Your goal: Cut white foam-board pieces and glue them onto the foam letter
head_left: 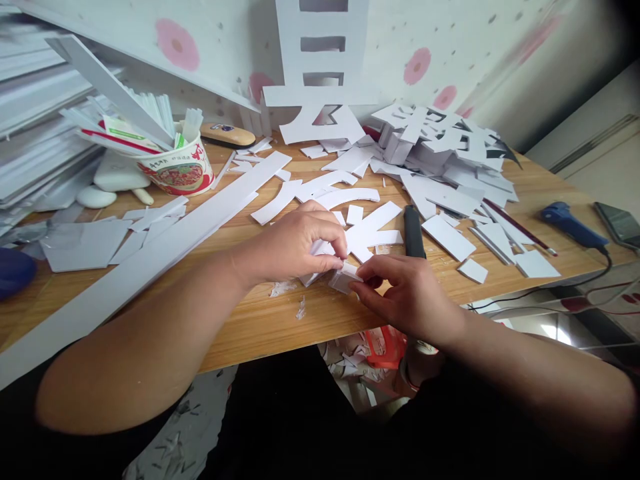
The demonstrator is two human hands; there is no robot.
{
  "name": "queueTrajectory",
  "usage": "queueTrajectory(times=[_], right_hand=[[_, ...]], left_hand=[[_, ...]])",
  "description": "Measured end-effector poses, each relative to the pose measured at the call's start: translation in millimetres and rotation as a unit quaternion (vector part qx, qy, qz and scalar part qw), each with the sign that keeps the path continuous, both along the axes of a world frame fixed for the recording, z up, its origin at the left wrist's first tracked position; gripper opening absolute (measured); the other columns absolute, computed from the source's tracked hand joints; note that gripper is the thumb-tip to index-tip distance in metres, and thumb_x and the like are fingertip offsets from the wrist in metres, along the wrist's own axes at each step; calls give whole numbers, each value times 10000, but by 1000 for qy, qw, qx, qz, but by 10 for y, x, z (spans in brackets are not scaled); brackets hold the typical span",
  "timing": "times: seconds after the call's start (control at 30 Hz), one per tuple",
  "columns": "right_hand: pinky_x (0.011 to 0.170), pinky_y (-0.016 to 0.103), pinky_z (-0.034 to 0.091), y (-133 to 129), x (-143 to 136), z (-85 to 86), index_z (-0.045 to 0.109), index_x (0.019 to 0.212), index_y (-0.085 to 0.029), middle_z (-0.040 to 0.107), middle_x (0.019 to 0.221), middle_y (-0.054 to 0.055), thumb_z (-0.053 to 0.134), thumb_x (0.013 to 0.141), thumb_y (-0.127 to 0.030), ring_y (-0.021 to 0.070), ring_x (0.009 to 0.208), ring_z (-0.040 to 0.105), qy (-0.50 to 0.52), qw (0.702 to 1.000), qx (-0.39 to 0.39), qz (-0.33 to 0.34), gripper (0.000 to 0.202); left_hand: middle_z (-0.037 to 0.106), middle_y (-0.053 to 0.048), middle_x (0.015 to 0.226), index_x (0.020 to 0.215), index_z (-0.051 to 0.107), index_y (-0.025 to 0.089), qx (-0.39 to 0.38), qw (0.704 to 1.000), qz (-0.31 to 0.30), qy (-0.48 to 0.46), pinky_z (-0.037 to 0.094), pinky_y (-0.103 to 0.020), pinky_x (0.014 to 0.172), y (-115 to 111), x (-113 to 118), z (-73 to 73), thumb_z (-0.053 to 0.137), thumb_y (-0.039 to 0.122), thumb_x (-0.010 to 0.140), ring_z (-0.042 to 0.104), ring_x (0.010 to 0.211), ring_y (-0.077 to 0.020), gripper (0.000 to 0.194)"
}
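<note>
Left hand (295,243), right hand (407,293) pinching foam piece (344,277), black knife (413,232) beside

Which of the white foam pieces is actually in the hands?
The small white block at the desk's front edge: left hand and right hand both pinch it. All other pieces lie loose on the desk.

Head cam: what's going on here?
A person sits at a wooden table littered with white foam-board cutouts. Both hands work one small white piece near the front edge: the left hand pinches it from above, the right hand grips its right end. A black-handled tool lies untouched just behind them.
</note>
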State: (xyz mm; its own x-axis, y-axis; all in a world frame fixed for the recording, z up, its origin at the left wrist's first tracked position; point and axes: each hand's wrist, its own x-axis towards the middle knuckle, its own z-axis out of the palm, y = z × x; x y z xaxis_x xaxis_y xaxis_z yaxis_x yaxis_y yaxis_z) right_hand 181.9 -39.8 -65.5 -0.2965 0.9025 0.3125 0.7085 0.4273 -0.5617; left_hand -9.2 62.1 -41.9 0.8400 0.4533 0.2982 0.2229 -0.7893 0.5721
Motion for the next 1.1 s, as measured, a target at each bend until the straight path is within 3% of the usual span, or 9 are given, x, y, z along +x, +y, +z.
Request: queueTrajectory(times=[0.37, 0.7, 1.1], right_hand=[[496, 211, 365, -5, -26, 1, 563, 689, -162, 563, 585, -1, 575, 843, -214, 90, 512, 483, -17, 999, 41, 2, 163], [514, 228, 383, -9, -15, -38, 588, 711, -142, 592, 619, 23, 582, 840, -203, 108, 543, 509, -6, 999, 34, 5, 142], [520, 244, 384, -21, -63, -138, 563, 680, -128, 590, 604, 37, 576, 803, -131, 118, 540, 512, -5, 993, 115, -9, 124]], left_hand=[[681, 4, 851, 733, 682, 207, -1, 1000, 13, 9, 371, -334, 900, -12, 20, -9, 684, 211, 773, 526, 942, -184, 40], [674, 1, 855, 742, 677, 202, -4, 1000, 12, 8, 373, -334, 907, -19, 18, 2, 684, 187, 770, 542, 930, -177, 33], [662, 0, 863, 737, 662, 203, -11, 1000, 9, 18, 365, -340, 930, -20, 18, 3, 673, 190, 774, 539, 943, -181, 41]])
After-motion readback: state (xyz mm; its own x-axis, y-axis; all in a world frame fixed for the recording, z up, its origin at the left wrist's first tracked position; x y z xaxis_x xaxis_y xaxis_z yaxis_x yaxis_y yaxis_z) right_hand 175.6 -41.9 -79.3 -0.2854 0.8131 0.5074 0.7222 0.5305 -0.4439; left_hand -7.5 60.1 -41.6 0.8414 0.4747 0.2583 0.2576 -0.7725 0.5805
